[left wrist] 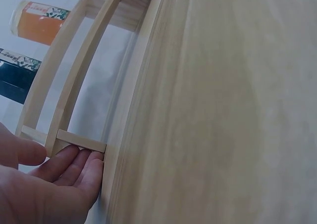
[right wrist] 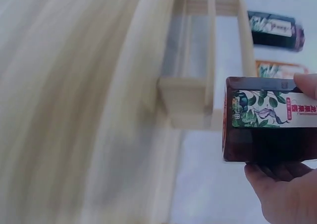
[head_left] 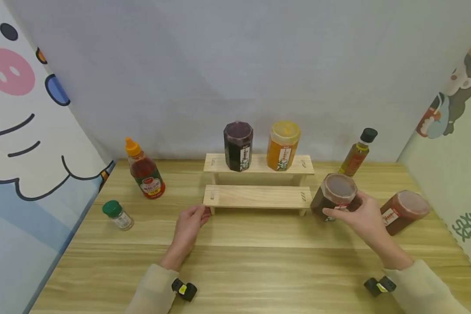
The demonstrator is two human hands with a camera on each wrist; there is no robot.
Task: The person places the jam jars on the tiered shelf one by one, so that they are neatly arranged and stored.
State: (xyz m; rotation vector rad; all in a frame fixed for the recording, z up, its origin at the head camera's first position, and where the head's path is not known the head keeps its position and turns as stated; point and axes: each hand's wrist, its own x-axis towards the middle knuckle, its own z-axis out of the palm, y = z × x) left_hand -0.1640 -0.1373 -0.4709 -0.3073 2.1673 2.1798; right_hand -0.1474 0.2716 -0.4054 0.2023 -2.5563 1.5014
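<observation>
Two hands | right hand (head_left: 366, 218) grips brown jar (head_left: 335, 195), leaf-print label unreadable; left hand (head_left: 188, 226) open-fingered, touching wooden rack (head_left: 257, 197)

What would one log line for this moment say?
left hand: touches rack end | right hand: grips brown jar beside rack | top step: dark jar, orange jar

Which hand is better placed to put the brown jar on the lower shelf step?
The right hand: it already grips the brown jar beside the rack's right end. The left hand only rests open against the rack's left end, probably steadying it.
</observation>
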